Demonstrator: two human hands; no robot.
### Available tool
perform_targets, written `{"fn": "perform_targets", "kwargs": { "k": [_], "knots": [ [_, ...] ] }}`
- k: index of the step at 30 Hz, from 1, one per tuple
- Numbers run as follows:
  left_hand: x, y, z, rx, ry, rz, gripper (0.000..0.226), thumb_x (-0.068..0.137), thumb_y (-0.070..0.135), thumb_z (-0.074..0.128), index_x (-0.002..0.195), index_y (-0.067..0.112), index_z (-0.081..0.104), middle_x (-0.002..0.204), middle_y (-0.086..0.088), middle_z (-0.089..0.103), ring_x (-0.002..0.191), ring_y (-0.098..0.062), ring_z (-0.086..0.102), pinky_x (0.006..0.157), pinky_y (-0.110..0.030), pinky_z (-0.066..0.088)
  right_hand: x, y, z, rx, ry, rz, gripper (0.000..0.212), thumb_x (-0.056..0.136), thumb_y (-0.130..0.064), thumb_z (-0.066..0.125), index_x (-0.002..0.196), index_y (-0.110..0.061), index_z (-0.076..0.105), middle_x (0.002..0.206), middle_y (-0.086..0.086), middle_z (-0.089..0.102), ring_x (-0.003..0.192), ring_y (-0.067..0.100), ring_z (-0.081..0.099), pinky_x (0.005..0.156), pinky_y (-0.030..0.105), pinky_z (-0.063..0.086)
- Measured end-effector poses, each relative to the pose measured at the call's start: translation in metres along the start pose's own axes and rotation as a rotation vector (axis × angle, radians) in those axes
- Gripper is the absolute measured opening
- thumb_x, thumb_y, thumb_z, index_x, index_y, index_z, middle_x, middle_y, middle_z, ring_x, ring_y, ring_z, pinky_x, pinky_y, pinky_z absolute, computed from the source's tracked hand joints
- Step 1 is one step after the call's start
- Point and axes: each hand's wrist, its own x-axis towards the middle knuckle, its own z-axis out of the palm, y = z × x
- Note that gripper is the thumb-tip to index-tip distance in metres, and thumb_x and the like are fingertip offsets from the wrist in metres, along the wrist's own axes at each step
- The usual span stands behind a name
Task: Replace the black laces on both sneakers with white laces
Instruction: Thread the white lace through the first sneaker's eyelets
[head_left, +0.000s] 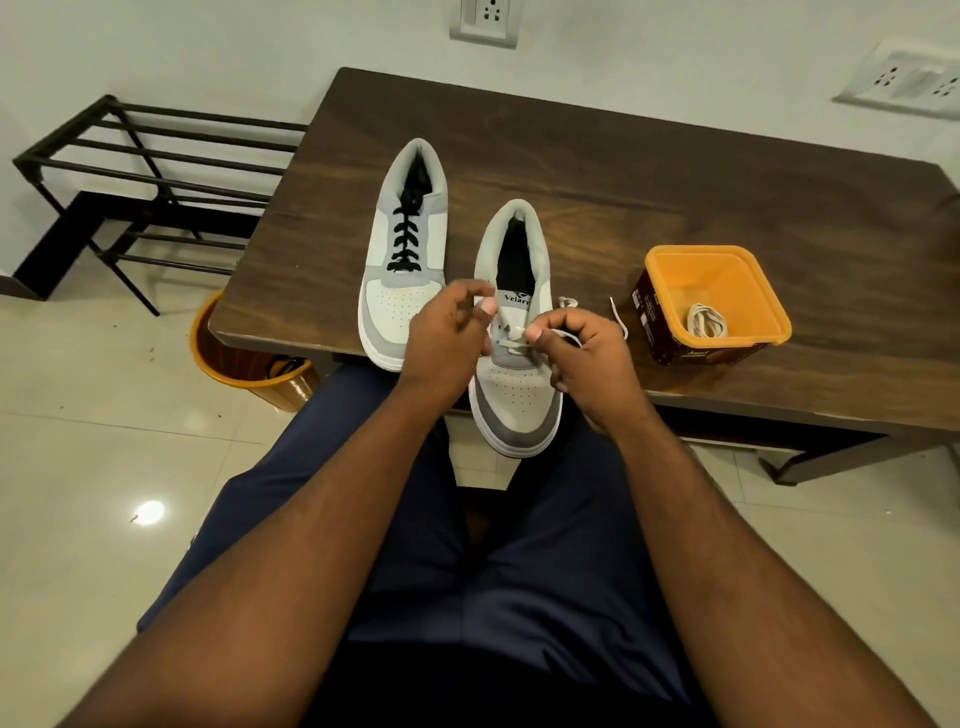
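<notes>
Two sneakers sit on the worktop (623, 171): one with black laces (402, 249), one beside it being threaded white (517, 332). Right of them stands one orange tub (714, 304) holding one coiled white lace (706, 319). Left of the worktop are one orange bin (249, 364) and one black rack (156, 176); two hands work.

I see a dark wood-grain surface (597, 171) carrying two grey-and-white sneakers. The left sneaker (402, 249), laced in black, lies near the front edge; the right sneaker (514, 332) juts past that edge. To the right stands an orange-rimmed tub (711, 306), and a white lace (618, 317) trails between it and the right sneaker.
</notes>
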Motion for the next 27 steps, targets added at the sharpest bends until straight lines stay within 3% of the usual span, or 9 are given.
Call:
{"fn": "perform_targets", "kwargs": {
  "k": [1, 2, 4, 7, 14, 18, 21, 25, 27],
  "knots": [
    [0.005, -0.006, 0.003, 0.076, 0.102, -0.019, 0.008, 0.096, 0.03, 0.059, 0.095, 0.022, 0.063, 0.068, 0.006, 0.059, 0.057, -0.002, 0.054, 0.06, -0.032, 0.049, 0.003, 0.003, 0.0, -0.023, 0.046, -0.009, 0.011, 0.092, -0.008, 0.062, 0.083, -0.011, 0.066, 0.063, -0.009, 0.06, 0.047, 0.0, 0.046, 0.043, 0.015, 0.036],
    [0.008, -0.008, 0.006, 0.111, 0.176, -0.066, 0.017, 0.092, 0.033, 0.065, 0.081, 0.021, 0.06, 0.065, 0.008, 0.057, 0.059, -0.005, 0.053, 0.062, -0.035, 0.051, 0.005, 0.006, 0.001, -0.063, 0.077, -0.035, 0.011, 0.093, -0.008, 0.061, 0.084, -0.012, 0.067, 0.068, -0.01, 0.061, 0.052, -0.002, 0.051, 0.048, 0.014, 0.04],
    [0.013, -0.015, 0.012, 0.093, 0.205, -0.137, 0.032, 0.082, 0.042, 0.072, 0.073, 0.015, 0.058, 0.063, 0.003, 0.061, 0.061, -0.015, 0.06, 0.065, -0.041, 0.057, 0.011, 0.012, 0.005, -0.175, 0.112, -0.093, 0.01, 0.093, -0.009, 0.06, 0.088, -0.013, 0.067, 0.08, -0.006, 0.065, 0.07, 0.0, 0.059, 0.064, 0.02, 0.05],
    [0.013, -0.017, 0.017, 0.131, 0.174, -0.134, 0.029, 0.08, 0.04, 0.073, 0.075, 0.011, 0.067, 0.066, -0.001, 0.069, 0.065, -0.018, 0.067, 0.069, -0.042, 0.057, 0.019, 0.018, 0.01, -0.365, 0.163, -0.158, 0.01, 0.093, -0.01, 0.058, 0.091, -0.01, 0.068, 0.092, 0.001, 0.063, 0.087, 0.013, 0.059, 0.079, 0.031, 0.05],
    [0.01, -0.02, 0.01, -0.049, 0.118, -0.135, 0.016, 0.087, 0.019, 0.071, 0.078, 0.008, 0.077, 0.068, -0.01, 0.072, 0.062, -0.017, 0.065, 0.067, -0.04, 0.058, 0.029, 0.019, 0.021, -0.638, 0.096, -0.3, 0.012, 0.093, -0.011, 0.054, 0.093, -0.007, 0.066, 0.093, 0.002, 0.057, 0.084, 0.012, 0.051, 0.073, 0.025, 0.039],
    [0.009, -0.024, 0.007, -0.122, 0.084, -0.147, 0.011, 0.09, 0.017, 0.069, 0.088, 0.009, 0.077, 0.075, -0.011, 0.073, 0.065, -0.014, 0.064, 0.067, -0.034, 0.056, 0.034, 0.022, 0.021, -0.63, 0.077, -0.302, 0.011, 0.091, -0.008, 0.055, 0.09, -0.006, 0.066, 0.089, -0.001, 0.053, 0.081, 0.013, 0.051, 0.072, 0.024, 0.038],
    [0.003, -0.03, 0.007, -0.157, 0.071, -0.157, 0.015, 0.091, 0.006, 0.065, 0.103, 0.006, 0.074, 0.091, -0.006, 0.074, 0.079, -0.01, 0.068, 0.076, -0.025, 0.057, 0.036, 0.027, 0.021, -0.628, 0.07, -0.303, 0.01, 0.09, -0.006, 0.055, 0.087, -0.006, 0.065, 0.088, 0.001, 0.053, 0.081, 0.016, 0.052, 0.072, 0.026, 0.04],
    [-0.003, -0.037, 0.009, -0.113, 0.081, -0.11, 0.02, 0.088, 0.002, 0.067, 0.106, 0.007, 0.074, 0.099, -0.004, 0.074, 0.094, -0.014, 0.07, 0.089, -0.029, 0.056, 0.037, 0.032, 0.023, -0.437, 0.074, -0.213, 0.011, 0.091, -0.006, 0.056, 0.086, -0.008, 0.066, 0.086, -0.002, 0.055, 0.075, 0.003, 0.05, 0.069, 0.013, 0.039],
    [-0.003, -0.036, 0.01, -0.143, 0.097, -0.122, 0.02, 0.087, 0.002, 0.069, 0.106, 0.008, 0.074, 0.099, -0.004, 0.074, 0.095, -0.014, 0.07, 0.089, -0.03, 0.056, 0.038, 0.034, 0.024, -0.378, 0.045, -0.177, 0.013, 0.093, -0.008, 0.055, 0.084, -0.009, 0.065, 0.081, -0.003, 0.056, 0.072, 0.002, 0.05, 0.068, 0.015, 0.038]
  ]
}}
